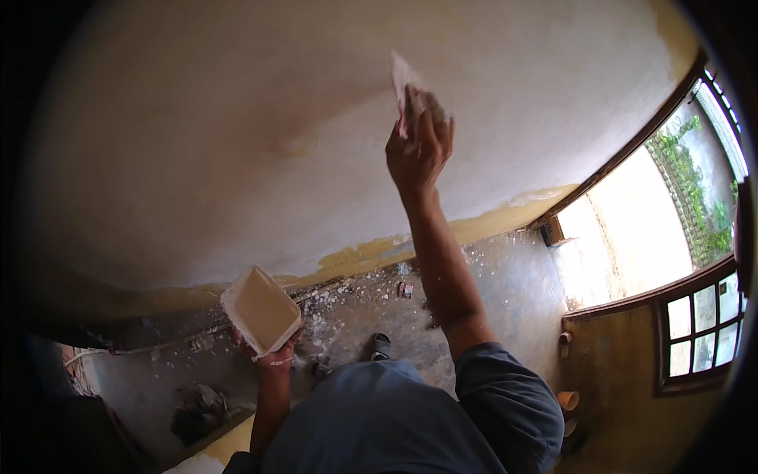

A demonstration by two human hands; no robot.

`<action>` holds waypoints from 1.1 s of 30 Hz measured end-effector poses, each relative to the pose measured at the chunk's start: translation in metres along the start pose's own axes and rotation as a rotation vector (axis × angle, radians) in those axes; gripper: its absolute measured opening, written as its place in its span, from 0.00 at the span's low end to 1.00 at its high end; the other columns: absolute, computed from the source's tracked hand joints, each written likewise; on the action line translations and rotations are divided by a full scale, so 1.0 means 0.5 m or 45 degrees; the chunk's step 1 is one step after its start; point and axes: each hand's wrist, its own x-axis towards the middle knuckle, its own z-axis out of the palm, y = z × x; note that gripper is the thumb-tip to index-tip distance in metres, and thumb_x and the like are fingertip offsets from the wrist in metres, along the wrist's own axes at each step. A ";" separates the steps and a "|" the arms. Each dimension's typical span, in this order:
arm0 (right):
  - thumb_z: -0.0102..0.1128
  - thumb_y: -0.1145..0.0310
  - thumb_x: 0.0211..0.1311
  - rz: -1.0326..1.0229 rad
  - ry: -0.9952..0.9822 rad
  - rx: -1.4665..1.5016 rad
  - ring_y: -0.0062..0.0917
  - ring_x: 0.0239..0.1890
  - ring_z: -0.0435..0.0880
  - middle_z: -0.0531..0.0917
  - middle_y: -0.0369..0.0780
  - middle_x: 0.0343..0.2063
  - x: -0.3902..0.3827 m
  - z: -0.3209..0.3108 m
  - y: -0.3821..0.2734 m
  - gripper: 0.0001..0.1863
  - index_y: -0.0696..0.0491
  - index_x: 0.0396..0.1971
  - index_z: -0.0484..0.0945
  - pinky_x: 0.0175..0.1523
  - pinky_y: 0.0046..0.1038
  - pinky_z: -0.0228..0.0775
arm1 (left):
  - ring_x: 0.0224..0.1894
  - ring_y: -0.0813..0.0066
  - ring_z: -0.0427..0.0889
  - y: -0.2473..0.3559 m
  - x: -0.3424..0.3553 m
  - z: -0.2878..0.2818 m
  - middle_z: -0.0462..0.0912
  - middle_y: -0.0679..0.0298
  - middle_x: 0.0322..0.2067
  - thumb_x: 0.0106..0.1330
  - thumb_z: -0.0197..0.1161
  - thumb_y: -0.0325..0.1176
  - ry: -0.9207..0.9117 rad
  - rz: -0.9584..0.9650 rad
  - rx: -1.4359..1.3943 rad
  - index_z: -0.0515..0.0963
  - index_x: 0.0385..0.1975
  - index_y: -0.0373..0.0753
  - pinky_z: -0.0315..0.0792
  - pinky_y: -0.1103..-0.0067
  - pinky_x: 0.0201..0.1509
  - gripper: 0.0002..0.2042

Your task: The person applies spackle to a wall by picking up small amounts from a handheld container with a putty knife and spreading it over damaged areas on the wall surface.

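Note:
My right hand (422,150) is raised in front of the wall (197,158), its fingers closed round a flat putty scraper (402,73) smeared pinkish white. The scraper's blade points up and appears to be at the wall's surface; whether it touches, I cannot tell. Low on the left, my left hand (276,357) grips a pale rectangular tub (283,338) from below, with white smears along its rim. The inside of the tub looks smooth and cream-coloured; how full it is cannot be made out. Whitish coating covers most of the wall, with yellow paint showing along its bottom.
White splatters and crumbs dot the grey floor (517,276) along the wall's foot, near a small packet (406,290). A dark heap (201,411) lies at lower left. To the right are a bright doorway (624,229), a paned window (703,328) and an orange pot (568,400).

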 end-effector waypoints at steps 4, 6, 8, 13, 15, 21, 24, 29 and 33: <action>0.61 0.76 0.55 -0.148 0.056 -0.206 0.43 0.43 0.78 0.81 0.42 0.44 0.068 0.047 0.059 0.20 0.51 0.50 0.81 0.48 0.40 0.72 | 0.64 0.45 0.69 -0.009 0.008 0.018 0.63 0.55 0.67 0.61 0.57 0.62 0.141 0.004 -0.001 0.54 0.71 0.52 0.73 0.39 0.55 0.40; 0.65 0.77 0.47 -0.307 -0.079 -0.288 0.42 0.43 0.78 0.80 0.41 0.44 -0.075 0.081 0.093 0.24 0.48 0.49 0.82 0.47 0.41 0.75 | 0.64 0.45 0.70 -0.015 0.009 -0.001 0.64 0.55 0.66 0.61 0.57 0.62 0.089 -0.025 -0.004 0.55 0.71 0.51 0.74 0.39 0.53 0.40; 0.66 0.78 0.43 -0.249 -0.485 0.032 0.39 0.47 0.80 0.82 0.38 0.45 -0.196 0.029 0.022 0.25 0.47 0.46 0.83 0.47 0.41 0.76 | 0.63 0.45 0.71 -0.002 0.006 -0.012 0.65 0.55 0.66 0.61 0.58 0.61 0.073 0.021 -0.004 0.55 0.70 0.51 0.75 0.39 0.52 0.40; 0.59 0.73 0.59 0.924 -0.022 0.177 0.39 0.41 0.83 0.83 0.48 0.42 -0.072 -0.049 0.076 0.12 0.59 0.43 0.78 0.46 0.37 0.76 | 0.63 0.45 0.71 -0.002 0.007 0.014 0.66 0.55 0.65 0.60 0.58 0.61 0.037 0.066 -0.063 0.55 0.70 0.50 0.75 0.39 0.52 0.40; 0.58 0.73 0.60 1.030 0.104 0.033 0.36 0.40 0.84 0.83 0.50 0.42 0.056 -0.072 0.116 0.12 0.60 0.43 0.78 0.44 0.37 0.77 | 0.62 0.45 0.71 0.000 0.010 0.015 0.66 0.55 0.65 0.61 0.57 0.61 0.044 0.085 -0.074 0.55 0.70 0.50 0.75 0.39 0.52 0.40; 0.61 0.66 0.59 0.497 0.100 -0.331 0.41 0.37 0.83 0.84 0.42 0.33 0.118 0.030 0.058 0.06 0.52 0.33 0.80 0.45 0.40 0.75 | 0.60 0.45 0.73 0.001 0.010 -0.016 0.67 0.55 0.64 0.62 0.55 0.61 0.058 0.053 -0.020 0.56 0.70 0.49 0.78 0.42 0.48 0.39; 0.67 0.73 0.53 -0.190 -0.103 -0.194 0.37 0.38 0.82 0.83 0.41 0.33 -0.034 0.051 0.004 0.11 0.50 0.38 0.81 0.40 0.38 0.78 | 0.58 0.44 0.75 0.000 0.016 0.002 0.68 0.55 0.63 0.62 0.55 0.62 0.028 0.066 0.021 0.57 0.69 0.48 0.79 0.44 0.45 0.39; 0.65 0.76 0.53 -0.116 -0.298 -0.021 0.35 0.40 0.83 0.85 0.40 0.37 0.017 -0.047 0.017 0.12 0.49 0.39 0.84 0.45 0.35 0.77 | 0.61 0.45 0.72 0.016 0.009 -0.033 0.68 0.56 0.63 0.62 0.55 0.63 -0.114 0.019 -0.013 0.57 0.69 0.47 0.76 0.43 0.50 0.40; 0.58 0.77 0.55 0.161 0.092 -0.242 0.39 0.38 0.81 0.84 0.41 0.34 0.175 -0.085 0.154 0.10 0.52 0.37 0.82 0.44 0.38 0.74 | 0.63 0.42 0.70 0.006 0.000 -0.051 0.66 0.56 0.65 0.61 0.58 0.62 0.044 0.057 -0.154 0.56 0.70 0.49 0.74 0.39 0.53 0.40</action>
